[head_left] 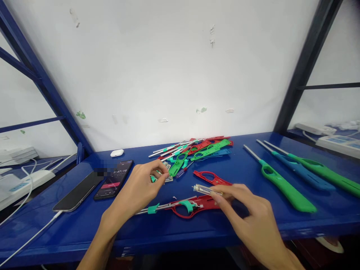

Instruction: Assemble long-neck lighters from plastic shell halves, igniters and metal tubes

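Between the thumb and fingers of my right hand (pixel 250 213) is a small clear lighter fuel tank (pixel 204 189) with a metal valve end pointing left. Just below it lies an opened red lighter half-shell (pixel 209 202), with a green trigger (pixel 188 205) and white wires fitted inside. Its metal tube, with a green collar (pixel 152 209), runs left beneath my left wrist. Behind the tank is a separate red half-shell (pixel 213 177). My left hand (pixel 149 180) is curled, thumb and index tips meeting beside clear and green small parts; whatever they pinch is hidden.
A pile of green half-shells (pixel 210 150), red and blue shells and metal tubes lies at the back. A screwdriver (pixel 182 173) sits before it. Several whole lighters (pixel 287 183) are on the right. Two phones (pixel 114 182), a cable and a white earbud case (pixel 117 153) are left.
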